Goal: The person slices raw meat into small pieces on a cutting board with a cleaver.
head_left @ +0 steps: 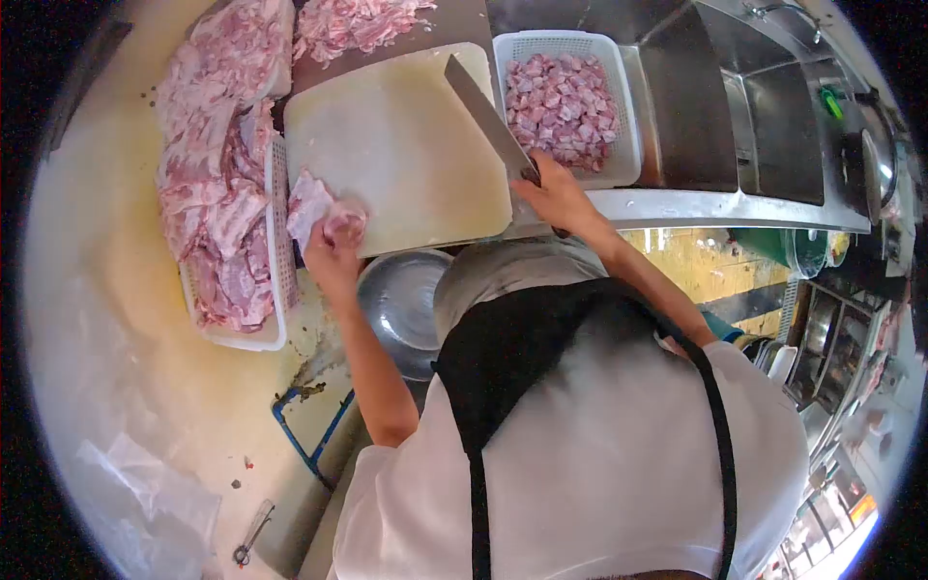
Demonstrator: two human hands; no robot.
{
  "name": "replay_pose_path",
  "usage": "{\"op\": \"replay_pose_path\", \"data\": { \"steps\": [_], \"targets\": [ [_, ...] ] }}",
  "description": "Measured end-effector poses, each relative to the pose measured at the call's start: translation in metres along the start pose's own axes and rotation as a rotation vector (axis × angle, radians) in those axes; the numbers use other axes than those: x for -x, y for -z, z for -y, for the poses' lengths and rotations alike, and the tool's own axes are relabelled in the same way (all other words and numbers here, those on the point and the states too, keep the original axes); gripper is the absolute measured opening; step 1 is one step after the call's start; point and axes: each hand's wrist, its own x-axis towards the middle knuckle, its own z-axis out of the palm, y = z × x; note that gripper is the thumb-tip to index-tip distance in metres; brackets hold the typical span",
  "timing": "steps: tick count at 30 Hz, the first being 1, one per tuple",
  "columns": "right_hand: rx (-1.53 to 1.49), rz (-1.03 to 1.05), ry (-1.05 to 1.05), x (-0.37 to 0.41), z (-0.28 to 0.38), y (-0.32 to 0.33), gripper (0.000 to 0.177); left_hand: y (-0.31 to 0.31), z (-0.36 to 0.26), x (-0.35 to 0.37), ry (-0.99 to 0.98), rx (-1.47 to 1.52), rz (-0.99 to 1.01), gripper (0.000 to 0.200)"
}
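My left hand (332, 261) is closed on a piece of raw meat (329, 213) at the lower left corner of the white cutting board (396, 145). In my right hand (561, 198) is the handle of a large knife (488, 118), whose broad blade points up and left over the board's right side. Left of the board, a long white basket (281, 242) is heaped with slabs of raw meat (217, 174). Cubed meat (561, 111) fills part of a white basket (626, 116) to the right of the board.
More meat pieces (353, 24) lie behind the board. A round metal bowl (401, 304) is below the board, near my body. Steel sinks (677, 97) stand to the right. A blue metal frame (309, 449) and a whisk (253, 534) are at the lower left.
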Motion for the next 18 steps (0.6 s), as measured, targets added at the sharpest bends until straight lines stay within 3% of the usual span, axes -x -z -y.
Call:
{"op": "replay_pose_path", "data": {
  "steps": [2, 4, 5, 7, 8, 10, 14, 16, 18],
  "targets": [
    [0.01, 0.045, -0.047, -0.009, 0.015, 0.008, 0.047, 0.007, -0.041, -0.026, 0.277, 0.669, 0.245, 0.031],
    [0.026, 0.093, -0.093, -0.018, 0.018, 0.007, 0.046, 0.016, -0.106, -0.044, 0.514, 0.803, 0.474, 0.029],
    [0.089, 0.045, 0.012, -0.023, 0.018, 0.006, 0.046, 0.002, -0.104, -0.052, 0.519, 0.812, 0.471, 0.029],
    [0.162, 0.007, 0.119, -0.023, 0.02, -0.001, 0.045, -0.035, -0.089, -0.066, 0.461, 0.675, 0.788, 0.028],
    [0.154, -0.004, 0.123, -0.023, 0.023, -0.007, 0.044, -0.053, -0.072, -0.061, 0.467, 0.685, 0.781, 0.028],
    [0.135, 0.047, 0.142, -0.023, 0.036, -0.007, 0.04, -0.082, -0.041, -0.054, 0.19, 0.415, 0.659, 0.028],
    [0.051, 0.004, 0.182, -0.029, 0.08, -0.004, 0.035, -0.074, -0.033, -0.048, 0.363, 0.298, 0.671, 0.031],
    [-0.068, -0.104, 0.3, -0.036, 0.111, -0.003, 0.037, -0.082, -0.026, -0.045, 0.214, 0.112, 0.528, 0.032],
    [-0.094, -0.119, 0.25, -0.041, 0.127, -0.016, 0.037, -0.075, -0.035, -0.043, 0.226, 0.113, 0.522, 0.031]
  ]
}}
